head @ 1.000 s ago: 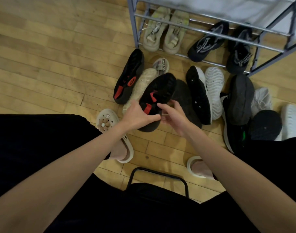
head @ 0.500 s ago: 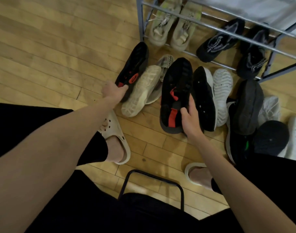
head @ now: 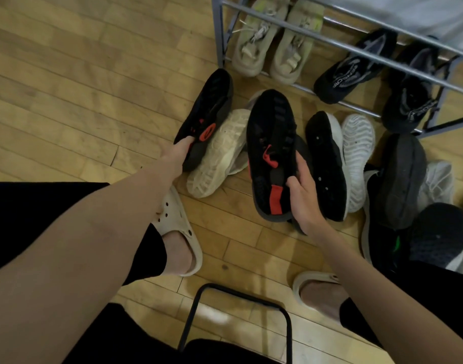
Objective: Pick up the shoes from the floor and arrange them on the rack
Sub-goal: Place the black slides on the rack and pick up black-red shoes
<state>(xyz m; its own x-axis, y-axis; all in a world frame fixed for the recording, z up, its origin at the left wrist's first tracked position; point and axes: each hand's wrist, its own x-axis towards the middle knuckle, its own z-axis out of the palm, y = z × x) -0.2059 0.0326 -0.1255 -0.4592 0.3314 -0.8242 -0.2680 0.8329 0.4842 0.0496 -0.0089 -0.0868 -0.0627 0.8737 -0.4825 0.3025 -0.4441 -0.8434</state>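
Observation:
Two black shoes with red marks lie among the pile on the wooden floor. My left hand [head: 179, 153] grips the heel of the left black-and-red shoe [head: 208, 111]. My right hand [head: 302, 198] holds the heel end of the other black-and-red shoe [head: 271, 143], turned upright now. A grey metal rack [head: 356, 46] stands at the top right; on its bottom shelf sit a beige pair [head: 275, 43] and a black pair [head: 377, 77].
A cream shoe [head: 219, 153] lies sole-up between the two held shoes. To the right lie a black-soled shoe [head: 326, 166], a white-soled shoe [head: 357, 153] and several dark and white shoes [head: 403, 179]. My feet wear white clogs [head: 177, 219]. A black stool frame [head: 238, 316] is below.
My left hand let go of the middle shoe, moved left and took the other black-and-red shoe's heel. My right hand took over the middle shoe and turned it top-up.

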